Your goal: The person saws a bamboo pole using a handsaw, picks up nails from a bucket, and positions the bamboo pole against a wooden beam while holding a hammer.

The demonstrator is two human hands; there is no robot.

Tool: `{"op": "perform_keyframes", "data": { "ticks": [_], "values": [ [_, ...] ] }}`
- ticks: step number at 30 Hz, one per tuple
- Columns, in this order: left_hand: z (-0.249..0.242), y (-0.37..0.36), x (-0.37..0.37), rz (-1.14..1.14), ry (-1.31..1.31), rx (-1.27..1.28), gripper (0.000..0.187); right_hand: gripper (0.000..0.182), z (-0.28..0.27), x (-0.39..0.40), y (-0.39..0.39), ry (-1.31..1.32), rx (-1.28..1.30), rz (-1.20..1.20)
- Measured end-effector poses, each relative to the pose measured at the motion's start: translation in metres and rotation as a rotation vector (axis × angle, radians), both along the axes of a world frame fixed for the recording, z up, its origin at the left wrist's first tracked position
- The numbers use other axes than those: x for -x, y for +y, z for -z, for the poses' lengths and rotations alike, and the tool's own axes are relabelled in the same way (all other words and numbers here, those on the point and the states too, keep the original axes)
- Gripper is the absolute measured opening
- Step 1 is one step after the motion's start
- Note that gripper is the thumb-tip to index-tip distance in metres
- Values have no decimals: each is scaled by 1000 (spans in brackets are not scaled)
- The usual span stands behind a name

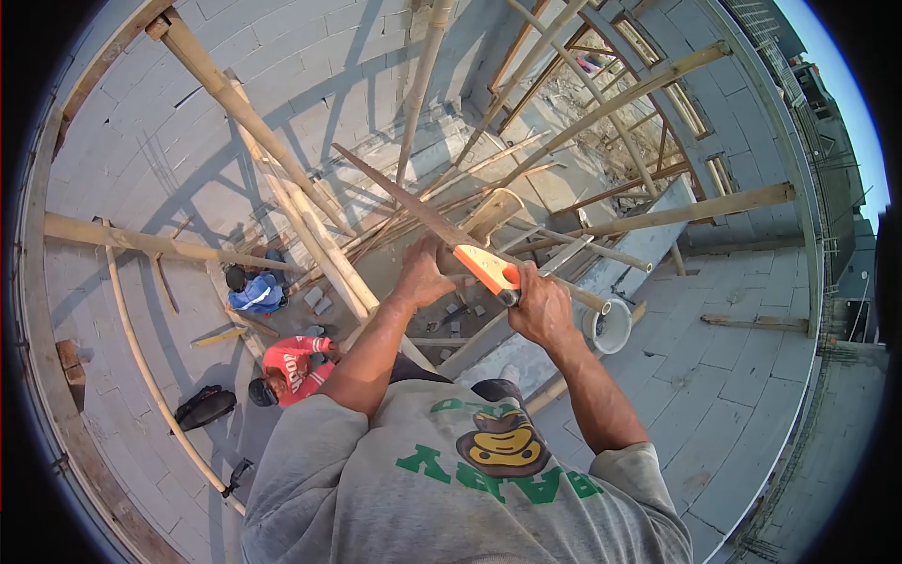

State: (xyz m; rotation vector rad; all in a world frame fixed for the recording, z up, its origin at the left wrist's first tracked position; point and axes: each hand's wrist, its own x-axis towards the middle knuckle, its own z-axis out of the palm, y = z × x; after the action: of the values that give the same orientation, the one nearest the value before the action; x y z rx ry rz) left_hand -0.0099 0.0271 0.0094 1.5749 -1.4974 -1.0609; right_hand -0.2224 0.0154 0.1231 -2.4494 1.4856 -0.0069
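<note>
A handsaw (432, 221) with an orange and black handle is in front of me, its long brownish blade pointing up and to the left. My right hand (545, 305) is closed around the handle. Close beside the heel of the blade, my left hand (423, 274) has its fingers curled. What it grips, if anything, is hidden. A bamboo pole (587, 297) with a cut end runs under the saw, just past my right hand.
Bamboo poles and wooden beams (672, 211) span between block walls (723, 367). A white bucket (624, 338) stands at right. Below left are a person in blue (258, 294), a person in red (296, 367) and a black bag (205, 408).
</note>
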Motion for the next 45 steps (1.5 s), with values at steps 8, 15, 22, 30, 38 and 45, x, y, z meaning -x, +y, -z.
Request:
{"op": "perform_keyframes", "data": {
  "ticks": [8,15,22,30,38,45],
  "values": [
    [55,-17,68,-723,-26,318,48,30,-8,-18,-38,71,21,-182],
    [18,-16,64,-727,-212,58,65,30,17,5,-46,7,53,-221],
    [11,-9,59,-613,-296,-77,72,38,19,175,11,15,79,-129],
    [25,-16,48,-315,-273,-25,83,42,-14,215,58,-119,49,-198],
    [14,3,29,-450,284,115,92,28,-16,142,77,-563,111,268],
    [-68,-40,28,-275,-526,68,43,26,-13,128,96,-560,124,426]
  ]
}}
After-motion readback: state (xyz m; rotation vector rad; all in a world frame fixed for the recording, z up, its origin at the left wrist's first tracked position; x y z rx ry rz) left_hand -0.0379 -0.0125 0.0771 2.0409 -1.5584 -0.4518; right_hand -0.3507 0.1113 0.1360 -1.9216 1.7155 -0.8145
